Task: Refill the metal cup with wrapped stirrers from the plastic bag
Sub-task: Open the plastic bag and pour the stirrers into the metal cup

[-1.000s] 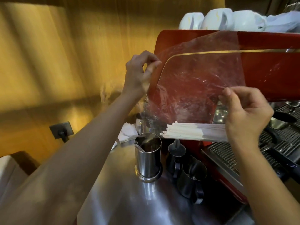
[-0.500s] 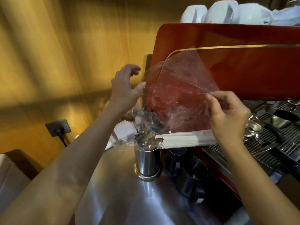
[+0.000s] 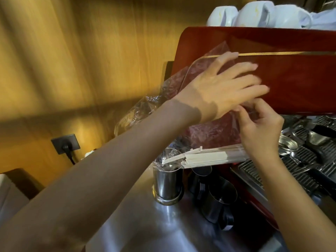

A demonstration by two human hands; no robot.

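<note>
A tall metal cup (image 3: 167, 180) stands on the steel counter. Above it hangs a clear plastic bag (image 3: 205, 132), its crumpled open end drooping over the cup's mouth. A bundle of white wrapped stirrers (image 3: 209, 157) lies across the bag's bottom, their left ends poking out just over the cup's rim. My right hand (image 3: 261, 128) pinches the bag's right edge above the stirrers. My left hand (image 3: 223, 88) is spread flat with fingers apart, reaching across the upper part of the bag toward my right hand; whether it grips the plastic is unclear.
A red espresso machine (image 3: 272, 73) rises right behind the bag, with white cups (image 3: 254, 13) on top and a drip tray (image 3: 254, 175) at right. Two metal milk jugs (image 3: 218, 199) stand beside the cup. A wall socket (image 3: 65, 143) sits on the wooden wall at left.
My left hand swung right across the bag, from its left edge to near my right hand. The bag's left side has slumped down and the stirrers' ends have slid out over the cup.
</note>
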